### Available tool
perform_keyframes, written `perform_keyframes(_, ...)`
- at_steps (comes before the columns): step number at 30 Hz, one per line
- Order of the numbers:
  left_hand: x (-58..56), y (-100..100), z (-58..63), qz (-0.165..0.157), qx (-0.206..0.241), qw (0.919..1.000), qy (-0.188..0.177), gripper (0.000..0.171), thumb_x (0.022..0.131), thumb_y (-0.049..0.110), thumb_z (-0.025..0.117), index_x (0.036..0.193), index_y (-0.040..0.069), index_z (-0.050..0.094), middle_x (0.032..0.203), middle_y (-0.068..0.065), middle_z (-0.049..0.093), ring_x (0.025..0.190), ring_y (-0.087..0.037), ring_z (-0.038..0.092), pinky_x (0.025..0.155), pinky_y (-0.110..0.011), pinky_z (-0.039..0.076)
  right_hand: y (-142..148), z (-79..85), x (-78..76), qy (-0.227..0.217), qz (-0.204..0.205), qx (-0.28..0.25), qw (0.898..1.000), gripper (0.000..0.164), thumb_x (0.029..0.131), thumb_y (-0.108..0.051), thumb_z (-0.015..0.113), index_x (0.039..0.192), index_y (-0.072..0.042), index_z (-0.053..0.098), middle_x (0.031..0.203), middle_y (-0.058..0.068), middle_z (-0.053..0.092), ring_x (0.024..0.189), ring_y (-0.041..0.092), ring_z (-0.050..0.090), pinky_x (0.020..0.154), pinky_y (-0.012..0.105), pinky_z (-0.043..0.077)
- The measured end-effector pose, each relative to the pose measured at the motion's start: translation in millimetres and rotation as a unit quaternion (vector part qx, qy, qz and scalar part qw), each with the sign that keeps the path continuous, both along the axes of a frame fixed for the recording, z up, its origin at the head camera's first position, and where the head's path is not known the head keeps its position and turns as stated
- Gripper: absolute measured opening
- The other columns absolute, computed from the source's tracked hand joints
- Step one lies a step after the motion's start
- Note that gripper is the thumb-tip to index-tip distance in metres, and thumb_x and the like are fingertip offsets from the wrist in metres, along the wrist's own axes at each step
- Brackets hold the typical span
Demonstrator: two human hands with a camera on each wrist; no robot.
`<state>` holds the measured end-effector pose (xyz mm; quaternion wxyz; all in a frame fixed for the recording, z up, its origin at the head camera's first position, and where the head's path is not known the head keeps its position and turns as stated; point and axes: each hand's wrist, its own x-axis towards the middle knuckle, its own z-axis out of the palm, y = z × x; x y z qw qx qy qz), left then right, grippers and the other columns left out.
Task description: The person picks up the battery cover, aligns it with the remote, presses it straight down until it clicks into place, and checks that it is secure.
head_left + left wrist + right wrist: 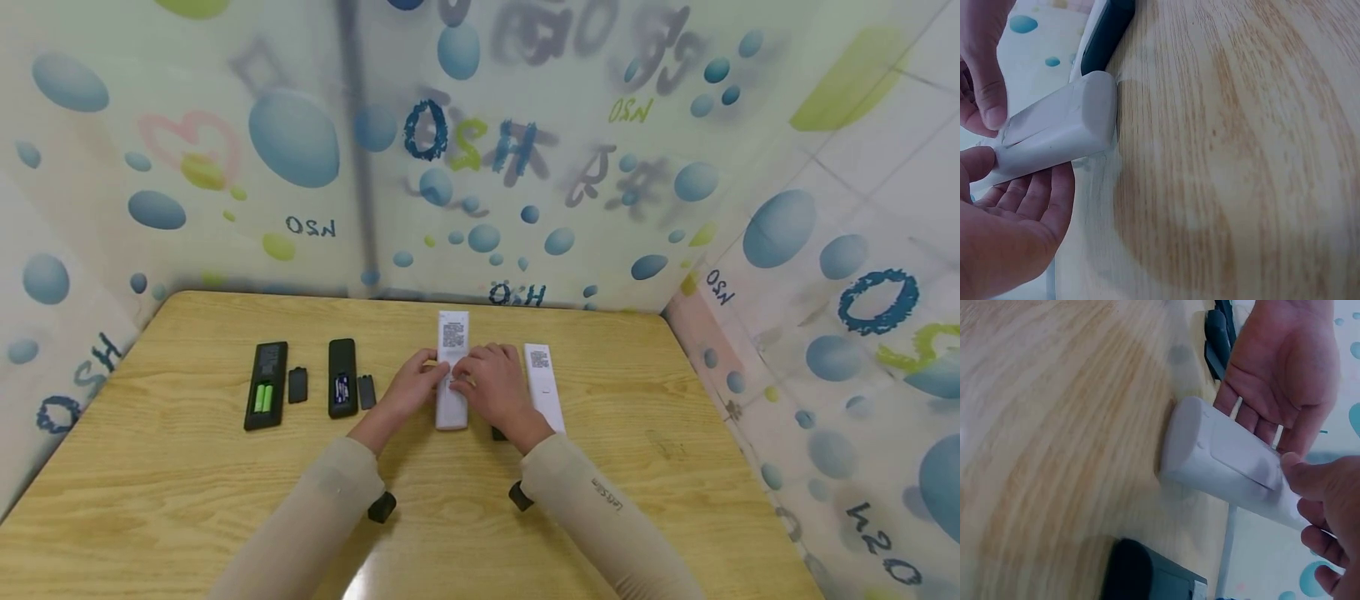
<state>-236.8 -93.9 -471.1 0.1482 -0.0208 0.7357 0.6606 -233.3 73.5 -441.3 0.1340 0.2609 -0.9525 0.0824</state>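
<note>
Left hand (pixel 411 387): fingers grasping a long white plastic remote control (pixel 452 414), the thumb along one side and the other fingers at the opposite side and underneath. Right hand (pixel 491 383): fingers bent over the remote, with one fingertip against the end of its white rectangular battery cover (pixel 1044 119); whether the cover is pinched cannot be told. A narrow gap shows along the cover's edge in the left wrist view.

The remote is between the two hands, label side up, its length running from the person towards the wall. Full contact with the bench beneath cannot be confirmed.

Right of it lies a second white plastic remote control (pixel 542 379), also label side up and partly covered by the right arm. Between the two, a black object (pixel 1147 578) is mostly hidden by the right wrist in the head view.

To the left, well apart, lies a long black remote control (pixel 271 360) with two green batteries (pixel 263 398) exposed; a black cover (pixel 297 386) lies just beside it. Nearer the left hand, a shorter black remote control (pixel 342 354) holds dark blue batteries (pixel 342 389), a dark cover (pixel 367 392) beside it.

All are on a wood-grain bench (pixel 450 533), before a wall (pixel 480 200) patterned with blue drops.
</note>
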Motion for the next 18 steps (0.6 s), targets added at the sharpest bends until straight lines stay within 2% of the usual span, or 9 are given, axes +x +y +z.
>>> perform_keyframes(4,-0.1,0.6,-0.8,0.003,-0.002,1.0000,-0.002,0.034,0.104,0.029,0.045,0.130,0.007,0.049,0.127,-0.019,0.061,0.107,-0.022,0.063,0.082,-0.031,0.053,4.6,5.3,1.7,0.016,-0.003,-0.007,1.000,0.020,0.088,-0.042,0.071,0.098,-0.025,0.073,0.099,-0.007,0.070,0.100,0.017,0.060,0.096,0.041,0.041)
perform_keyframes(12,2.1,-0.1,-0.1,0.003,0.001,1.0000,-0.001,0.033,0.104,0.027,0.044,0.130,0.007,0.048,0.127,-0.020,0.061,0.111,-0.025,0.062,0.086,-0.035,0.054,17.0,-1.6,1.2,0.038,-0.040,0.054,0.997,0.043,0.093,-0.052,0.058,0.123,-0.021,0.063,0.117,0.000,0.063,0.112,0.021,0.058,0.099,0.042,0.041)
perform_keyframes(18,1.9,-0.6,0.2,0.002,-0.001,1.0000,0.002,0.035,0.104,0.029,0.045,0.131,0.007,0.048,0.127,-0.020,0.060,0.111,-0.025,0.062,0.085,-0.034,0.054,19.8,-10.4,-0.2,0.000,-0.051,0.063,0.997,0.054,0.095,-0.055,0.052,0.131,-0.016,0.057,0.128,0.004,0.057,0.123,0.025,0.050,0.105,0.047,0.038)
